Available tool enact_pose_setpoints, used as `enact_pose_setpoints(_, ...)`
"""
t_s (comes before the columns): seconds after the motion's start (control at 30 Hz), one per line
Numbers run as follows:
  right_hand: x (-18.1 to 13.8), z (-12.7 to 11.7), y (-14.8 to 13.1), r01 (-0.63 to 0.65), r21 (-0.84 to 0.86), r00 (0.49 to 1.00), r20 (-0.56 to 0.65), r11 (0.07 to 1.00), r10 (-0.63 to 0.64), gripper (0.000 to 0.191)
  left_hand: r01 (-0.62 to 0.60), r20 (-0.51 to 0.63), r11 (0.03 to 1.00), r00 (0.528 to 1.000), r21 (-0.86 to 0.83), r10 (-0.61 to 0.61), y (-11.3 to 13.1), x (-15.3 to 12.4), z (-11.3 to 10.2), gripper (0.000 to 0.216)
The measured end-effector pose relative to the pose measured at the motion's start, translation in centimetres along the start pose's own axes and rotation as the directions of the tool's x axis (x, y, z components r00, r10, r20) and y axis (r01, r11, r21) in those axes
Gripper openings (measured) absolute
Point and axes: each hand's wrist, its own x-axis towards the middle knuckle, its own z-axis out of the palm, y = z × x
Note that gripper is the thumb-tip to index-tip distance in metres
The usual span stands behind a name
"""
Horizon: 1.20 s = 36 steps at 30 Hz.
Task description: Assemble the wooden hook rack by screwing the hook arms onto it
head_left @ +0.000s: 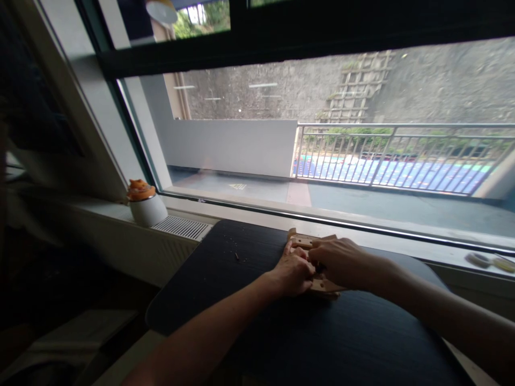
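Note:
A light wooden assembly (325,285) with small dark holes rests on the dark table, mostly covered by my hands. My left hand (293,271) is closed on its left side, fingers bent over the wood. From the right, my right hand (338,261) reaches across the same piece with its fingers pinched together near the middle. Whatever those fingers hold is hidden. The wood's far end shows beyond my hands, and its near end sticks out below them.
The dark table (193,305) has rounded corners and stands against the window sill. Small crumbs and a short dark bit (237,257) lie on its left part. A white pot with an orange top (148,208) stands beside a vent grille (181,227). Round items (478,260) lie on the right sill.

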Motion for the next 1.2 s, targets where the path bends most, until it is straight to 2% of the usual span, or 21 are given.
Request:
enact_pose_setpoints(0.13,0.3,-0.2,-0.4,-0.031,0.013,0.997,0.076,0.999,0.030,0.021,-0.006,0.002,1.000,1.000,-0.015,0.006,-0.1,0.0,0.2,0.008)
enact_pose_setpoints(0.23,0.4,0.0,-0.2,0.000,0.041,0.998,0.067,0.999,-0.002,0.021,-0.047,0.001,0.999,0.999,-0.002,0.047,-0.3,0.1,-0.1,0.008)
enact_pose_setpoints(0.37,0.3,0.3,0.1,0.026,0.053,0.999,0.039,0.998,-0.028,0.019,-0.087,-0.034,0.996,0.996,0.005,0.087,0.0,-0.7,-1.8,0.012)
enact_pose_setpoints(0.47,0.1,0.3,0.1,0.014,0.017,0.999,0.037,1.000,-0.015,0.019,0.006,-0.133,1.000,0.991,-0.015,-0.008,0.7,-2.6,-3.1,0.043)
enact_pose_setpoints(0.53,0.1,0.2,0.1,0.009,-0.016,0.999,0.041,1.000,-0.008,0.019,0.131,-0.205,0.990,0.969,-0.054,-0.140,1.2,-4.0,-3.2,0.046)
enact_pose_setpoints(0.67,0.3,0.0,0.3,-0.003,-0.063,0.998,0.066,0.998,0.007,0.019,0.324,-0.238,0.933,0.904,-0.156,-0.354,1.7,-5.7,-1.3,0.046)
enact_pose_setpoints(0.8,0.7,-0.3,0.3,-0.004,-0.088,0.996,0.087,0.996,0.012,0.019,0.400,-0.225,0.872,0.856,-0.283,-0.466,1.5,-5.6,1.4,0.050)
enact_pose_setpoints(0.97,1.2,-1.1,-0.8,-0.004,-0.127,0.988,0.151,0.992,0.023,0.015,0.429,-0.244,0.832,0.816,-0.352,-0.525,1.3,-5.1,2.8,0.046)
enact_pose_setpoints(1.07,1.3,-1.4,-1.1,0.007,-0.127,0.988,0.155,0.992,0.013,0.014,0.431,-0.266,0.836,0.808,-0.340,-0.525,1.2,-5.0,3.0,0.039)
enact_pose_setpoints(1.2,1.4,-1.2,-0.8,-0.004,-0.121,0.991,0.135,0.993,0.021,0.015,0.407,-0.312,0.837,0.794,-0.365,-0.522,1.5,-4.9,3.1,0.041)
